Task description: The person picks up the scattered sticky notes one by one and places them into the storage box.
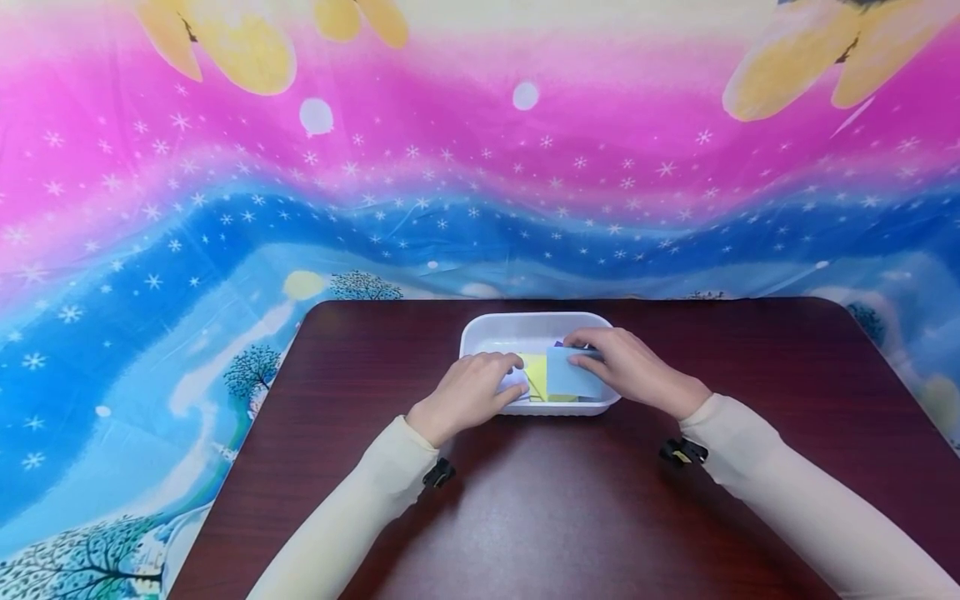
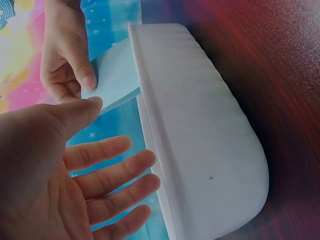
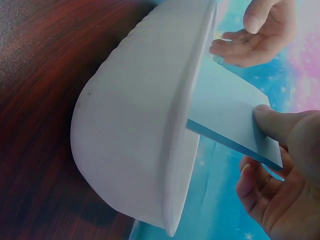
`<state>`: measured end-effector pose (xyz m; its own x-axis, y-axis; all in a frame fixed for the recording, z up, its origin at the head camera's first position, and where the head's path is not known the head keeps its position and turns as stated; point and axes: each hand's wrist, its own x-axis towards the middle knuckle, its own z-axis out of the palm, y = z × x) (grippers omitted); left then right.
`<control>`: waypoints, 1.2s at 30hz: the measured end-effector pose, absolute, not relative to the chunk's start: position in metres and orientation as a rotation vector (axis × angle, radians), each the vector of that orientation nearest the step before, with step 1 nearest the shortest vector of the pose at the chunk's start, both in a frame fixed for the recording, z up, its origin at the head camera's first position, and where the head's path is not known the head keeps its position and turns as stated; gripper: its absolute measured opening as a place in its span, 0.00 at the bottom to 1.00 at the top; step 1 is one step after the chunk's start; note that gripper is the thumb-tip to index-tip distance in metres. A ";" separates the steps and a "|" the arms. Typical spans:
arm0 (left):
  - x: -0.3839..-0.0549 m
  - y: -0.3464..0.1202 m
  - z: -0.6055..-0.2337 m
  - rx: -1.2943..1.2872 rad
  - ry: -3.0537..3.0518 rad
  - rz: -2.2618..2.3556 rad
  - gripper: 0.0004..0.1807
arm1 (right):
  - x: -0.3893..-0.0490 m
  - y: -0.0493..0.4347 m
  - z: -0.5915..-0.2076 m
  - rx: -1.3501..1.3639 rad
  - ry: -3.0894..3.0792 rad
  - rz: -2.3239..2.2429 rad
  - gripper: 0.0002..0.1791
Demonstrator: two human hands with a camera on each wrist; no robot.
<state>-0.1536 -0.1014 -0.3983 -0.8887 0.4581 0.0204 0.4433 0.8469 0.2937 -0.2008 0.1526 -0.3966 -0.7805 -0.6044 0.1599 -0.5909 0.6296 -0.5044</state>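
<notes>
My right hand [image 1: 641, 367] pinches a light blue sticky note pad [image 1: 568, 373] between thumb and fingers, over the right half of a white tray [image 1: 536, 319]. In the right wrist view, the blue pad [image 3: 227, 107] is a thick square block, tilted at the tray's rim. My left hand [image 1: 467, 390] hovers at the tray's left front with its fingers apart and relaxed; the left wrist view shows nothing in its grasp. Between the hands lies a yellow pad [image 1: 536, 367] inside the tray, partly covered by the blue one. A pale lilac pad [image 1: 512, 385] shows under the left hand.
The tray stands near the far edge of a dark reddish-brown table [image 1: 375, 333]. Behind the table hangs a colourful printed cloth [image 1: 450, 175]. A bit of purple [image 1: 558, 343] peeks out behind the blue pad. Black wrist cameras sit below both sleeves.
</notes>
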 end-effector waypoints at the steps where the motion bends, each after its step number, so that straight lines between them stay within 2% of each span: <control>1: -0.154 -0.101 -0.399 0.727 2.971 0.451 0.23 | -0.201 0.152 -0.397 -1.023 2.811 -0.853 0.16; 22: -0.160 -0.101 -0.403 0.731 2.992 0.395 0.22 | -0.217 0.140 -0.410 -1.001 2.737 -0.765 0.09; 36: -0.161 -0.101 -0.404 0.722 2.984 0.390 0.22 | -0.225 0.136 -0.414 -0.945 2.753 -0.642 0.11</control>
